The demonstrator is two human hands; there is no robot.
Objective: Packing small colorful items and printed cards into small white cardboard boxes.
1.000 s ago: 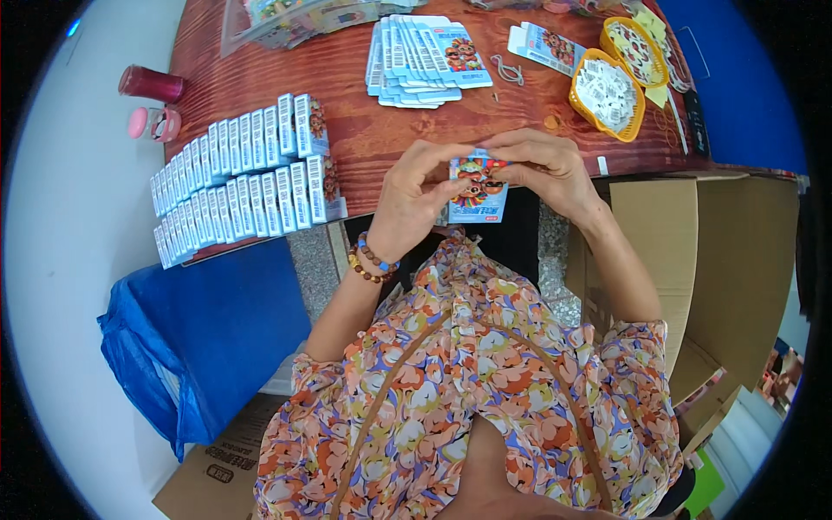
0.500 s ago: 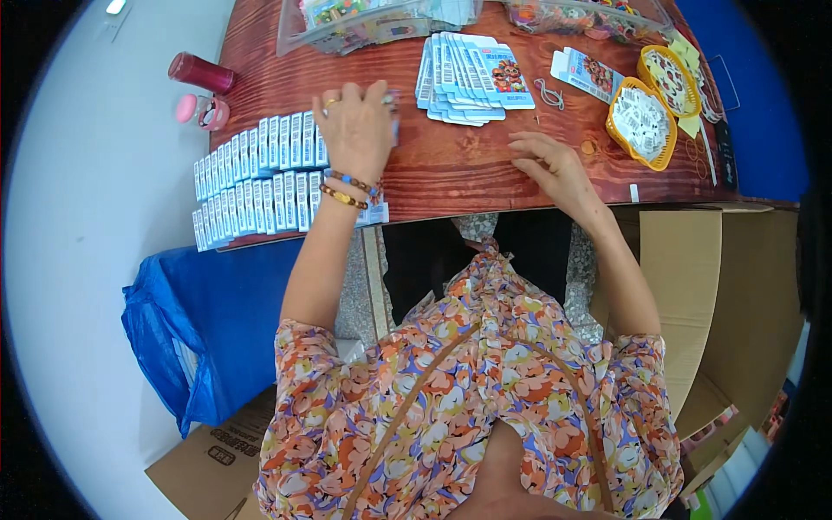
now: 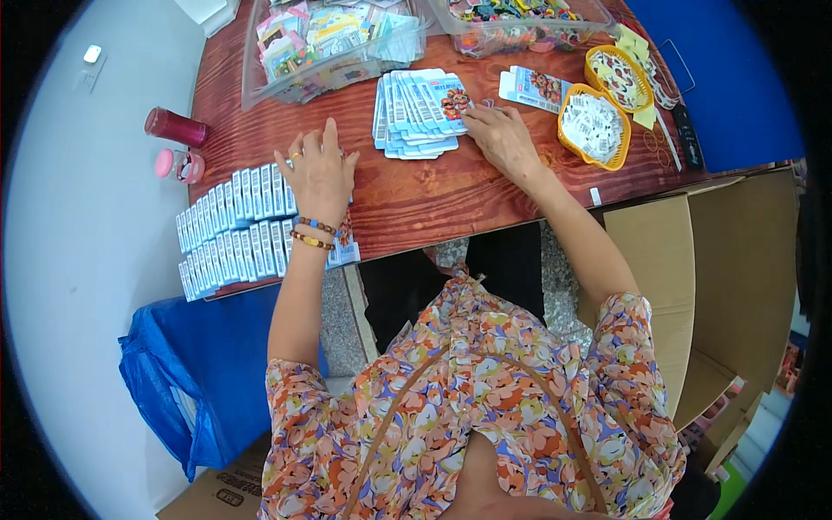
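My left hand [image 3: 319,178] is open, its fingers spread over the table at the right end of the back row of small blue-and-white boxes [image 3: 247,195]. The wrist and forearm partly cover the right end of the front row [image 3: 234,260], where a blue-and-white box shows beside the wrist. My right hand [image 3: 503,143] reaches the right edge of a fanned stack of flat blue cartons [image 3: 412,113]. Its fingertips touch the stack's printed edge, with fingers slightly bent and apart. A single flat carton [image 3: 535,88] lies just beyond that hand.
Two clear plastic bins [image 3: 334,65] of colourful small items stand at the back. Yellow baskets [image 3: 595,126] with white pieces sit at the right. A red cylinder [image 3: 178,127] and a pink-lidded jar [image 3: 180,165] stand at the left. An open cardboard box [image 3: 650,286] adjoins the table's near right edge.
My right hand has moved left to the edge of the carton stack. My left hand has drawn back toward the rows, and the blue item that was by its fingers no longer shows there. The view has shifted.
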